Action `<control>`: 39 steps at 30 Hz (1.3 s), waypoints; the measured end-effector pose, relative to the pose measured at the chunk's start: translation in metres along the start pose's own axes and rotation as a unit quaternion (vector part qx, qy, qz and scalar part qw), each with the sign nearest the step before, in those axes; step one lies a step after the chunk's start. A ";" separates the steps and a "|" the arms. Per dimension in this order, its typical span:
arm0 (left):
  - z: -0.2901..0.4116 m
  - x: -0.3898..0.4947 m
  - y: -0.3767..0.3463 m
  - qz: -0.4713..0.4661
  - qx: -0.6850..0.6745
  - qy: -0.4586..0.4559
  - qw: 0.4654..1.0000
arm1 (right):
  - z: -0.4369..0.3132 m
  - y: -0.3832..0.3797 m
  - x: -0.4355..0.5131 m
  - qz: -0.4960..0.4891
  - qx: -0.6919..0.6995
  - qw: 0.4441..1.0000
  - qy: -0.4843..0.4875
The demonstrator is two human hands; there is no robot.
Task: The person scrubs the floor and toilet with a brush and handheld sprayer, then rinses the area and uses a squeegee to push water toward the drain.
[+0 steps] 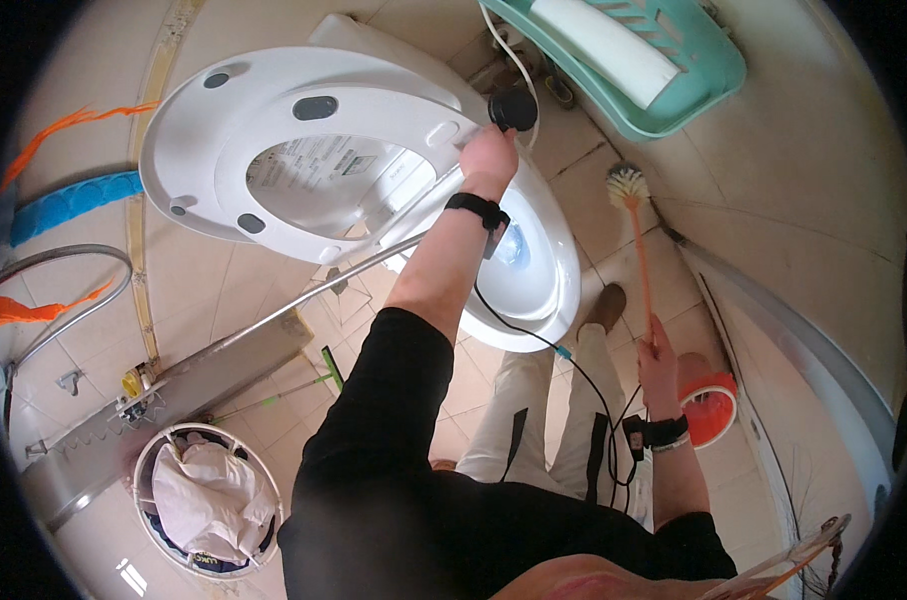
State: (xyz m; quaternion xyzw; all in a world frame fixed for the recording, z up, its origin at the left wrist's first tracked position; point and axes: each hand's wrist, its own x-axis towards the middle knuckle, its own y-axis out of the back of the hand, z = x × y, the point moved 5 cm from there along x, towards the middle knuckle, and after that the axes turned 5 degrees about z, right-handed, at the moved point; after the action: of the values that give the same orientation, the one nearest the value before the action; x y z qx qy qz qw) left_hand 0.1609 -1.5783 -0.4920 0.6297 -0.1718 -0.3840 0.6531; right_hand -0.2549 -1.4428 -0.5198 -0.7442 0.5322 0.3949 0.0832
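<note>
Before me stands a white toilet (562, 300) with water in its bowl. The seat (273, 120) and the lid (176, 135) are both raised. My left hand (489, 159) is at the seat's edge near the hinge, its fingers curled beside a round black object (513, 109). Whether it grips the seat or that object cannot be made out. In my right hand (657, 364) is the orange handle of a toilet brush (636, 232). The brush's pale bristle head points away from me, beside the toilet and apart from the bowl.
A red bucket (732, 390) stands by my right wrist. At the back right, a green plastic basket (663, 124) holds a white roll. A metal rail (273, 319) crosses on the left, above a laundry basket (142, 495) with clothes. Black cables (592, 382) hang from my wrists.
</note>
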 end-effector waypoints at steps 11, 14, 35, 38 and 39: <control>-0.001 -0.039 -0.024 -0.084 0.001 -0.054 0.995 | -0.010 -0.004 -0.013 -0.030 0.034 0.998 0.034; 0.009 -0.093 -0.034 -0.129 -0.025 -0.110 0.985 | -0.011 -0.010 -0.008 -0.032 0.083 0.996 -0.014; -0.011 -0.151 -0.011 -0.060 -0.126 -0.086 0.986 | -0.133 -0.075 0.066 -0.175 -0.232 0.941 0.170; -0.012 -0.146 -0.004 -0.053 -0.151 -0.103 0.982 | -0.143 -0.072 0.061 -0.160 -0.210 0.945 0.194; -0.012 -0.145 -0.002 -0.043 -0.165 -0.108 0.979 | -0.145 -0.069 0.056 -0.161 -0.242 0.940 0.178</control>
State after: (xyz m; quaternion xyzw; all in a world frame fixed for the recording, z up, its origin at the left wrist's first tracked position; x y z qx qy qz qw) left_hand 0.0747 -1.4657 -0.4582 0.4749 -0.1485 -0.5007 0.7083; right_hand -0.1169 -1.5332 -0.4800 -0.8758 0.2998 0.3539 -0.1333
